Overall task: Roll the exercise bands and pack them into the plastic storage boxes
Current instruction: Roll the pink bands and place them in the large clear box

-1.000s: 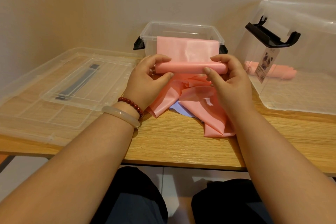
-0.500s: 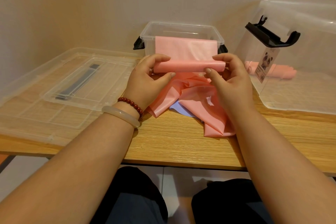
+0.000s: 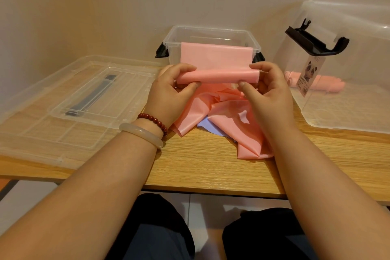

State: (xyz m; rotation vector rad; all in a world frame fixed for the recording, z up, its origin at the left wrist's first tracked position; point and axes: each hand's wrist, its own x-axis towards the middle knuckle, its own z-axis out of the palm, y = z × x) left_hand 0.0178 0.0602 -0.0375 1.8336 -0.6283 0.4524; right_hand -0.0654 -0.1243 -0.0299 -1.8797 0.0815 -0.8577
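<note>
Pink band [image 3: 218, 76] between both hands [image 3: 168, 95] [image 3: 270, 93]

Your view is moderately bright under warm, soft, even light; the wall [image 3: 95, 2] shades from cream at left to grey at right. Shadows are faint, with one soft strip on the desk [image 3: 211, 167] under the pink band [image 3: 223, 112], which carries a small white glare patch. Focus holds at centre; wide-angle stretching and slight softness show toward the corners.

Pink band [image 3: 217, 59], lilac band [image 3: 207, 127], clear box [image 3: 211, 34], black latches [image 3: 161, 50].
</note>
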